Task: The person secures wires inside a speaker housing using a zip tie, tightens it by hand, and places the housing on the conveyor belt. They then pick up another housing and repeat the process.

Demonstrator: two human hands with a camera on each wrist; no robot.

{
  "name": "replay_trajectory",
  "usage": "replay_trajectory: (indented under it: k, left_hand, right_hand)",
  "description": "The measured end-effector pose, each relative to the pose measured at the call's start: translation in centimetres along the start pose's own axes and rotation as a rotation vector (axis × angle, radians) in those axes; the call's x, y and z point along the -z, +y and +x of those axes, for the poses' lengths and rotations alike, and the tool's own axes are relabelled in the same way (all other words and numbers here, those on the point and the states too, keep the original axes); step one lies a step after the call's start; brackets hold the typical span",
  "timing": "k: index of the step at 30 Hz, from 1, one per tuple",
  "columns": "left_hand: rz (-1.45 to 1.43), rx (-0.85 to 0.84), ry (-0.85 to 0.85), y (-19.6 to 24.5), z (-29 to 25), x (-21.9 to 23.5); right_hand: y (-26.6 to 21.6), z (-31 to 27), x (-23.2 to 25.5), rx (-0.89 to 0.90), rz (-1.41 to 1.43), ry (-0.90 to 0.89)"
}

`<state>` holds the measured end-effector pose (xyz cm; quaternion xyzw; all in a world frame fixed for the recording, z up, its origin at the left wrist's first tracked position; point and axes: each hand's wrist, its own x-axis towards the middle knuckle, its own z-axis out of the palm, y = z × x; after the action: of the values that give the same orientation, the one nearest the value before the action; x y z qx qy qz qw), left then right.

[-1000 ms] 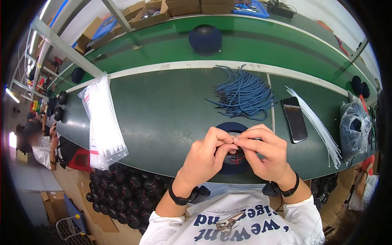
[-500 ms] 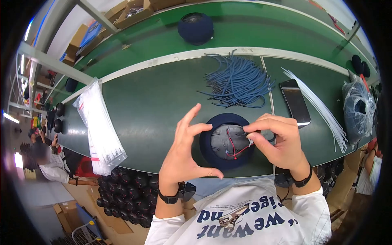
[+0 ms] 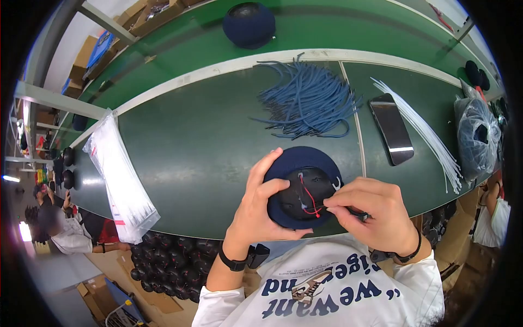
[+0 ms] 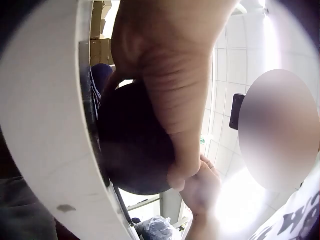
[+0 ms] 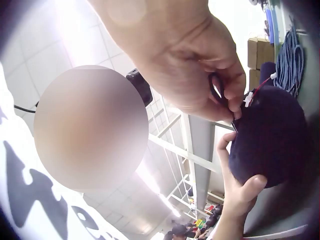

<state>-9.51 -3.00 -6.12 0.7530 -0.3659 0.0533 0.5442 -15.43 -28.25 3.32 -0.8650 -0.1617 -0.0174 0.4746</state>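
A round shell [image 3: 299,158] covered in navy fabric stands over the near table edge, its black inside turned toward the head camera. Red wires [image 3: 310,196] run across that inside, and a white connector [image 5: 248,99] sticks out at the rim in the right wrist view. My left hand [image 3: 255,210] grips the shell from the left, with fingers at the far side and thumb along the near side. With thumb and fingertips, my right hand [image 3: 376,210] pinches a dark looped cord [image 5: 216,86] right at the shell's right rim. The cord's end is hidden by the fingers.
Beyond the shell lies a pile of blue cords [image 3: 310,98]. A phone [image 3: 391,129] and loose white cable ties [image 3: 427,139] are to the right, near a plastic bag [image 3: 476,128]. Bagged cable ties [image 3: 122,180] lie left. Another navy shell [image 3: 249,26] sits behind.
Both hands first met over the shell, fingertips together. The left hand then opened away to the left and now holds the shell, which has tilted. The right hand has come down to its right rim.
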Motion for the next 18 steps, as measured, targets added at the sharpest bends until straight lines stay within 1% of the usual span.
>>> replay_trajectory:
  k: [1, 4, 7, 10, 12, 18]
  left_hand:
    - [0.031, -0.037, 0.031, -0.1, -0.2, -0.2]
    - [0.255, -0.169, 0.11, -0.4, -0.4, -0.2]
    - [0.348, -0.224, 0.196, -0.4, -0.8, -0.4]
    - [0.38, -0.242, 0.24, -0.2, -0.9, -0.9]
    - [0.426, -0.241, 0.21, -0.1, -0.9, -0.8]
    - [0.456, -0.203, 0.215, 0.0, -0.8, -1.0]
  right_hand:
    - [0.0, -0.1, -0.2, 0.018, -0.008, -0.01]
    - [0.0, -0.1, -0.6, 0.06, -0.029, -0.047]
    - [0.1, 0.2, -1.1, 0.085, -0.046, -0.084]
    - [0.1, 0.6, -1.9, 0.107, -0.045, -0.084]
    - [0.1, 0.9, -2.2, 0.113, -0.026, -0.08]
    - [0.6, 0.7, -2.9, 0.039, -0.067, -0.069]
